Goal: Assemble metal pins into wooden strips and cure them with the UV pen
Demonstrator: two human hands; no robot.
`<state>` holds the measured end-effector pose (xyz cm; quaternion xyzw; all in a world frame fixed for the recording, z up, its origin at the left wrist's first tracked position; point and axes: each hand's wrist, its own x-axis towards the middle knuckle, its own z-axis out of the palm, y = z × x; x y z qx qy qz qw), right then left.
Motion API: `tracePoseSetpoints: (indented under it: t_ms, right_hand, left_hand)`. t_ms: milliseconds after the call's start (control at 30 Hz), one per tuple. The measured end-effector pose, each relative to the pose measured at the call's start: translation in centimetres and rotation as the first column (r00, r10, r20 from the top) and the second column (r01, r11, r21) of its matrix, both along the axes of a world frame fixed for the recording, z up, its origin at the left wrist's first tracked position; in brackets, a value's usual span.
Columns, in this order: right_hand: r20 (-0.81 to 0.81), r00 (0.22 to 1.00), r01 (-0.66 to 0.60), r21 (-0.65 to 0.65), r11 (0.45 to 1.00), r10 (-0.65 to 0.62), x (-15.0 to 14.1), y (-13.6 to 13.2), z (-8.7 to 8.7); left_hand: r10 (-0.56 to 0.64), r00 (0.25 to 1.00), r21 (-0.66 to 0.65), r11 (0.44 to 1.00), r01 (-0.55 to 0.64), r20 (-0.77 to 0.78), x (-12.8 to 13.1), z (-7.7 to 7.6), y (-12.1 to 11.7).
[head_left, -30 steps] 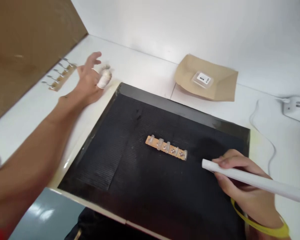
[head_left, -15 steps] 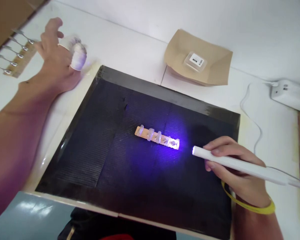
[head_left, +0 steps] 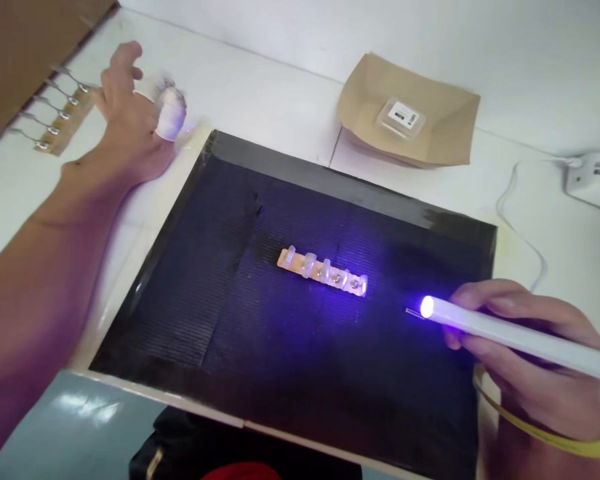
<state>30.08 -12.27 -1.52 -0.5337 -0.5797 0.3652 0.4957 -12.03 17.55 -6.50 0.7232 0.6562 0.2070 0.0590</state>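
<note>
A small wooden strip (head_left: 323, 270) with several clear moulded pieces and metal parts lies in the middle of a black mat (head_left: 240, 320). My right hand (head_left: 525, 360) is closed round a white pen-shaped lamp (head_left: 510, 337); its tip glows violet and points at the strip from the right, a short gap away. My left hand (head_left: 133, 127) rests on the white table beyond the mat's far left corner, fingers spread, thumb wrapped in white bandage. It lies next to a second wooden strip (head_left: 57, 120) with several metal hooks.
A brown paper tray (head_left: 445, 127) holding a small clear packet (head_left: 401, 118) sits behind the mat. A white power adapter (head_left: 595, 180) and its thin cable (head_left: 517, 223) lie at the far right. A brown cardboard panel (head_left: 25, 47) stands at the far left.
The lamp came on after the first frame, casting violet light on the strip. Its tip has since drawn slightly right and toward me, away from the strip. My left hand stays by the hook strip.
</note>
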Motion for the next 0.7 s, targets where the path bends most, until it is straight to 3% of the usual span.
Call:
tracePoseSetpoints:
  t_ms: [100, 467, 700]
  right_hand:
    - [0.041, 0.998, 0.045, -0.012, 0.999, -0.044, 0.3, -0.1, 0.0]
    - [0.074, 0.994, 0.078, -0.009, 0.997, -0.077, 0.7, -0.4, -0.3]
    - [-0.008, 0.996, 0.091, -0.014, 0.996, -0.091, 0.2, -0.7, -0.3]
  left_hand:
    - [-0.089, 0.996, -0.035, 0.996, 0.088, -0.024, 0.0, 0.1, 0.2]
    - [-0.104, 0.994, 0.007, 0.995, 0.104, 0.026, 0.1, 0.6, -0.5]
    - [-0.157, 0.987, 0.008, 0.988, 0.157, -0.024, 0.0, 0.5, -0.5]
